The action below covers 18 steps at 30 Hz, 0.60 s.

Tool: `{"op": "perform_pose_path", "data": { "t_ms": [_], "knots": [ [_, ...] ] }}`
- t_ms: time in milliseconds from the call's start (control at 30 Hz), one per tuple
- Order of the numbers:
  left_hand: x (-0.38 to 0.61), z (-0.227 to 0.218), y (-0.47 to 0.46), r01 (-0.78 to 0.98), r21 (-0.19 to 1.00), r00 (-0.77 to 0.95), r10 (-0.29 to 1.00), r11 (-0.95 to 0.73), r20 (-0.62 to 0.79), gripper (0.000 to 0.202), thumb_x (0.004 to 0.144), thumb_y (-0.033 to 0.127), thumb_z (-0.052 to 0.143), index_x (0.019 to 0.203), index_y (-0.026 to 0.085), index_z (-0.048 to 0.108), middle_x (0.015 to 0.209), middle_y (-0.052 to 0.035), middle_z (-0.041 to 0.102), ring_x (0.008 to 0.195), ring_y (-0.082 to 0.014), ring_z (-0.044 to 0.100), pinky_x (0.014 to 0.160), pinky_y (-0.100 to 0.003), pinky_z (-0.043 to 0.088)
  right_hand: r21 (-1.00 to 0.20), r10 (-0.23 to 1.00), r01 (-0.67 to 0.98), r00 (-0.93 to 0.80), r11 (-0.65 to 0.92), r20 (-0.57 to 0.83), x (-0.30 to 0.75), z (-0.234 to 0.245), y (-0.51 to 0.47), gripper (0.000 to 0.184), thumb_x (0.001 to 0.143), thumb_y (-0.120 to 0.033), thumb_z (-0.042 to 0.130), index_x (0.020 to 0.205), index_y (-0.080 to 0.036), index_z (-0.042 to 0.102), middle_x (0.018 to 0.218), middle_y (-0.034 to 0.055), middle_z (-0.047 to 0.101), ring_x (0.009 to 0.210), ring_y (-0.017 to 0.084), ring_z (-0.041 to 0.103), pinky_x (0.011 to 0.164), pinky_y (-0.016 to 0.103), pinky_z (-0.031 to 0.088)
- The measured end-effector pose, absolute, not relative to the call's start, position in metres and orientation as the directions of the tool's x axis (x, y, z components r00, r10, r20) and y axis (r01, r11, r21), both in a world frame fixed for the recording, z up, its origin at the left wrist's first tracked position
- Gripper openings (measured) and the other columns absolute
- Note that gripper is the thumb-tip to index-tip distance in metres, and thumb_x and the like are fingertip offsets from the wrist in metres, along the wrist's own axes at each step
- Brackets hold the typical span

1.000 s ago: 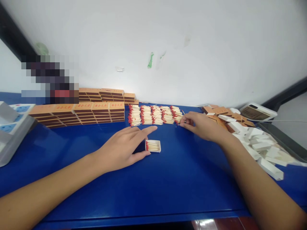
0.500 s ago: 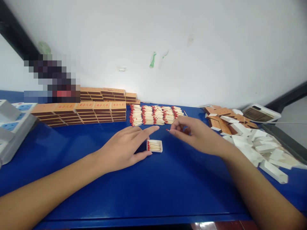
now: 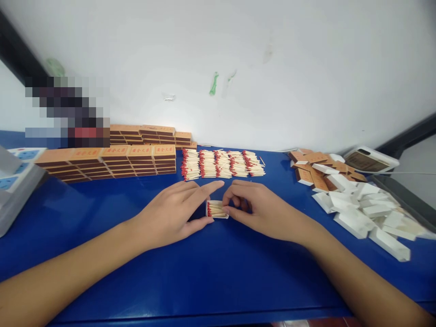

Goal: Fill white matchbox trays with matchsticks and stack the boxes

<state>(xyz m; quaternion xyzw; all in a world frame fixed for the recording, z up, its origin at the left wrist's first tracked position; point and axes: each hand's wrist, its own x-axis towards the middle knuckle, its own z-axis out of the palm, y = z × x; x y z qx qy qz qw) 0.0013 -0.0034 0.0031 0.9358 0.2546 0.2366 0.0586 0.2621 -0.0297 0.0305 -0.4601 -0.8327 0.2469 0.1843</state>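
Observation:
A small white matchbox tray lies on the blue table, holding red-tipped matches with their heads to the left. My left hand steadies the tray's left end between thumb and fingers, its index finger stretched out above. My right hand is at the tray's right end, thumb and index finger pinched over the matches. The match in that pinch is mostly hidden by the fingertips. Behind both hands, loose matches lie in several side-by-side piles, red heads mostly to the left.
Stacked orange matchboxes stand at the back left, beside a white power strip. To the right are a heap of orange matchbox sleeves, a pile of white trays and a phone. A white wall rises behind.
My right hand has moved left and down with a match, from beside the match piles to the tray's right end. My left hand stays at the tray.

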Motion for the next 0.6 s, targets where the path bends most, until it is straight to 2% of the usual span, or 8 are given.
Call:
{"op": "perform_pose_path", "data": {
  "t_ms": [133,400,500,600],
  "knots": [
    [0.002,0.004,-0.004,0.455,0.242,0.757,0.515,-0.857,0.402,0.071,0.101,0.040,0.069,0.161,0.027,0.032,0.113,-0.0054,0.075,0.108,-0.0260,0.072,0.096,-0.044,0.060,-0.574,0.846,0.683,-0.533,0.452,0.031,0.266,0.032,-0.028,0.006,0.099,-0.022,0.064,0.097,-0.022,0.070,0.083,0.0000,0.063,0.069,0.014,0.055,0.063,0.028,0.041],
    [0.002,0.003,-0.004,0.444,0.232,0.759,0.501,-0.866,0.416,0.071,0.100,0.038,0.071,0.160,0.024,0.034,0.113,-0.0064,0.075,0.108,-0.0267,0.072,0.096,-0.044,0.060,-0.589,0.840,0.669,-0.542,0.453,0.030,0.260,0.031,-0.029,0.010,0.099,-0.020,0.062,0.091,-0.021,0.068,0.079,-0.0016,0.062,0.067,0.013,0.054,0.063,0.027,0.040],
    [0.002,0.004,-0.004,0.444,0.237,0.762,0.503,-0.864,0.407,0.071,0.101,0.037,0.070,0.160,0.025,0.033,0.113,-0.0061,0.075,0.107,-0.0263,0.072,0.097,-0.044,0.060,-0.539,0.880,0.715,-0.463,0.445,0.111,0.277,0.033,-0.017,0.012,0.100,-0.026,0.063,0.091,-0.021,0.069,0.077,-0.0011,0.062,0.066,0.014,0.054,0.063,0.028,0.040],
    [0.002,0.004,-0.004,0.446,0.240,0.763,0.507,-0.862,0.401,0.070,0.102,0.039,0.068,0.161,0.026,0.032,0.114,-0.0057,0.075,0.107,-0.0262,0.072,0.097,-0.044,0.060,-0.398,0.904,0.814,-0.342,0.422,0.258,0.306,0.029,0.002,0.012,0.099,-0.028,0.063,0.092,-0.020,0.069,0.082,0.0024,0.064,0.071,0.017,0.057,0.066,0.031,0.041]
  ]
}}
